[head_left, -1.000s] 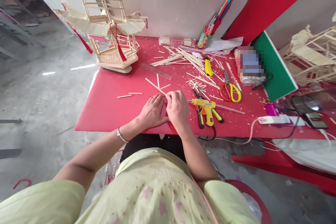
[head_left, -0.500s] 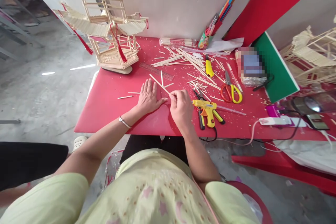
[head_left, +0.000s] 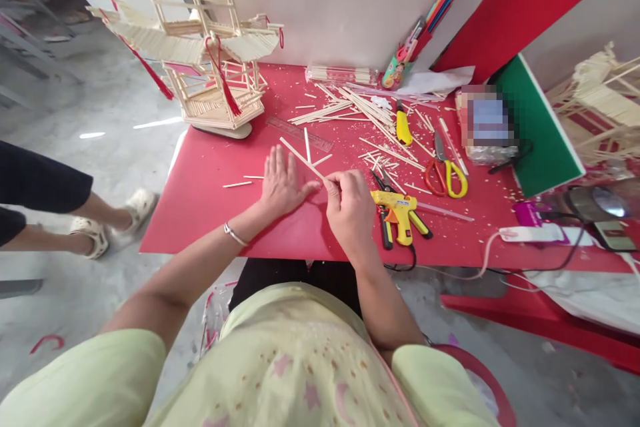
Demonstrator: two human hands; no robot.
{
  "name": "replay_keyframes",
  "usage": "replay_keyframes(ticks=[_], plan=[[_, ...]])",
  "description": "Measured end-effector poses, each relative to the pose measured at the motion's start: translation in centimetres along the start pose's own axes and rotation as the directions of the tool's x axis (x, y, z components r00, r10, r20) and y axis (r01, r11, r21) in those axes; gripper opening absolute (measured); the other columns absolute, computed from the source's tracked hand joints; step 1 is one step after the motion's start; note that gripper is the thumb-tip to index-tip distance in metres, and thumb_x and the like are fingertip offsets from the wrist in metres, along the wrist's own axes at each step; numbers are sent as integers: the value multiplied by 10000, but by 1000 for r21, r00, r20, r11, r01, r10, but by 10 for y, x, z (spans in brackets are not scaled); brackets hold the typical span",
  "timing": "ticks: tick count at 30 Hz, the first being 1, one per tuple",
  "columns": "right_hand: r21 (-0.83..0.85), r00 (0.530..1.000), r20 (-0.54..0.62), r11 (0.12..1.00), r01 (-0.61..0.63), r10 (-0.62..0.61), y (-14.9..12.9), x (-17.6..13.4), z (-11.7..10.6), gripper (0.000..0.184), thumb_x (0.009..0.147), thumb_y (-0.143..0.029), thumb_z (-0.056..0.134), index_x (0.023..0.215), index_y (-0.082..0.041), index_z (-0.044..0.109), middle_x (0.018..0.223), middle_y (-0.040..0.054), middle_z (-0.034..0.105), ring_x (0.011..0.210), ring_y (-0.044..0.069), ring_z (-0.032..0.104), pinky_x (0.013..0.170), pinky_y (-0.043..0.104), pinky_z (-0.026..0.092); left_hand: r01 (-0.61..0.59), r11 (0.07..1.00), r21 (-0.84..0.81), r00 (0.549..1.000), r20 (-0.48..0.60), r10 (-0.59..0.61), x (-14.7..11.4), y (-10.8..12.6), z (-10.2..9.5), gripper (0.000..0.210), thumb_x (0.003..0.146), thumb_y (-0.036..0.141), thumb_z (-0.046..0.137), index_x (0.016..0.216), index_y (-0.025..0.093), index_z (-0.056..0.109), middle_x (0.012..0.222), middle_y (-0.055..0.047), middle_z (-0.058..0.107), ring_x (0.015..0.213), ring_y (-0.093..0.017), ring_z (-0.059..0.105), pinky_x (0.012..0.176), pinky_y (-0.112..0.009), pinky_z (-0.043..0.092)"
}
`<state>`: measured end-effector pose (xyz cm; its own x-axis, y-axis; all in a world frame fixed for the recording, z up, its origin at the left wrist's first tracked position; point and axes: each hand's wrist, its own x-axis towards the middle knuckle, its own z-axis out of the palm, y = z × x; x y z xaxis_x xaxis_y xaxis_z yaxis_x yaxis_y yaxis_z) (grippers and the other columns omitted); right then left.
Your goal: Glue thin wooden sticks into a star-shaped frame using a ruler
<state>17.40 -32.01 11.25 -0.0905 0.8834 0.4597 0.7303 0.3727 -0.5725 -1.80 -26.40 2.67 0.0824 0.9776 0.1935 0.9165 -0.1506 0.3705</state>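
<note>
My left hand (head_left: 283, 180) lies flat on the red tabletop (head_left: 195, 213), fingers spread and holding nothing. Between thumb and fingers, my right hand (head_left: 350, 207) pinches the near end of a thin wooden stick (head_left: 300, 157). That stick slants away to the upper left, past my left fingertips. Two shorter sticks branch from its far side: an upright one (head_left: 307, 145) and a slanting one (head_left: 323, 160); whether they are joined to it I cannot tell. Left of my left hand lies a loose short stick (head_left: 237, 184). A yellow glue gun (head_left: 400, 207) rests just right of my right hand.
A stick-built pagoda model (head_left: 220, 107) stands at the back left. Behind my hands lie a clear ruler (head_left: 300, 132) and many loose sticks (head_left: 370, 110). Scissors (head_left: 445, 173), a yellow cutter (head_left: 403, 127) and a pen cup (head_left: 395, 70) are to the right. A person's legs (head_left: 50, 187) show at left.
My hands and the stick keep nearly the same position. The person at the left has shifted, with both shoes now showing. The view has moved slightly.
</note>
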Motion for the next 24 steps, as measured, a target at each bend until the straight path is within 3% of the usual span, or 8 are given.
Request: replay_keyframes(ticks=[5, 10, 14, 17, 18, 19, 22, 24], plan=[[8, 1000, -22, 1000, 5, -5, -3, -2, -6, 289, 1166, -389, 428, 1019, -254, 637, 1026, 71, 673, 980, 223, 628, 853, 357, 489, 7, 1000, 27, 990, 137, -11, 31, -1, -3, 1151, 960, 843, 492, 1639, -78, 356, 1731, -397, 268, 1662, -536, 204, 1345, -688, 199], [13, 1000, -20, 1000, 7, -6, -8, -2, -10, 264, 1165, -377, 433, 1035, -262, 633, 1038, 71, 672, 985, 223, 632, 856, 358, 494, -340, 927, -158, 914, 174, 365, -50, 47, 16, 1094, 963, 811, 530, 1681, 6, 350, 1750, -327, 307, 1680, -500, 191, 1359, -683, 219], [-5, 1000, -7, 1000, 25, -25, -10, -4, -14, 270, 1167, -395, 424, 1054, -264, 632, 1048, 73, 674, 986, 226, 632, 850, 355, 489, -545, 655, -523, 664, 208, 718, -108, 84, 8, 970, 983, 832, 497, 1575, 66, 553, 1621, -282, 542, 1590, -433, 441, 1330, -600, 382], [-42, 999, -21, 998, 41, -42, -6, -7, -16, 279, 1168, -402, 425, 1041, -260, 628, 1023, 72, 670, 976, 227, 629, 830, 347, 474, -492, 406, -770, 402, 213, 890, -117, 91, -15, 586, 1111, 603, 439, 1428, 190, 707, 1530, -171, 668, 1475, -300, 606, 1286, -456, 491], [-61, 999, -22, 997, 41, -42, -4, -8, -16, 279, 1168, -403, 426, 1041, -259, 628, 1021, 72, 669, 973, 227, 627, 829, 346, 469, -463, 402, -790, 385, 229, 894, -115, 88, -24, 502, 1132, 530, 414, 1319, 234, 774, 1474, -145, 712, 1434, -278, 643, 1274, -449, 508], [-82, 999, -16, 996, 36, -37, 0, -9, -15, 277, 1168, -399, 427, 1044, -257, 630, 1027, 72, 669, 972, 227, 625, 829, 344, 463, -455, 425, -782, 430, 226, 874, -112, 82, -31, 485, 1139, 490, 398, 1216, 254, 815, 1408, -135, 752, 1398, -271, 670, 1263, -464, 522], [-168, 999, 33, 986, 0, 6, 10, -12, -3, 245, 1161, -359, 447, 1055, -248, 638, 1056, 81, 668, 980, 231, 616, 803, 340, 438, -442, 667, -599, 738, 179, 650, -97, 51, -45, 454, 1130, 456, 419, 1193, 264, 825, 1393, -134, 758, 1416, -277, 652, 1254, -547, 516], [-246, 996, 83, 969, -17, 39, 16, -12, 11, 213, 1146, -300, 469, 1040, -236, 642, 1047, 88, 662, 966, 238, 609, 765, 341, 414, -461, 785, -414, 839, 84, 537, -84, 25, -51, 406, 1101, 474, 498, 1126, 252, 836, 1313, -142, 787, 1358, -305, 685, 1250, -592, 488]])
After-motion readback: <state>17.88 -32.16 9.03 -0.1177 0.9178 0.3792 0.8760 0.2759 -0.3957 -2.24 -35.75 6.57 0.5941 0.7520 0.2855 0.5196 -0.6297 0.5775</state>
